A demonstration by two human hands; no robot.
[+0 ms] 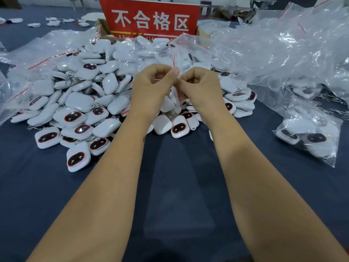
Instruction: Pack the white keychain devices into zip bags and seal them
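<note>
Where hands (177,87) pinch a bag (176,59), sign (149,17) reads 不合格区.

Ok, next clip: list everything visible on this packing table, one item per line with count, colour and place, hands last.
loose keychain devices: large pile, too many to count, white with dark red-rimmed faces, centre-left of table
held zip bag: one, clear with red strip, over the pile between both hands
filled bag: one, clear, white devices inside, right edge
empty zip bags: heap, clear with red strips, right rear; more at left
sign: one, red with white characters, rear centre
tablecloth: one, dark blue, under everything
left hand: pinches the held bag
right hand: pinches the held bag
</note>
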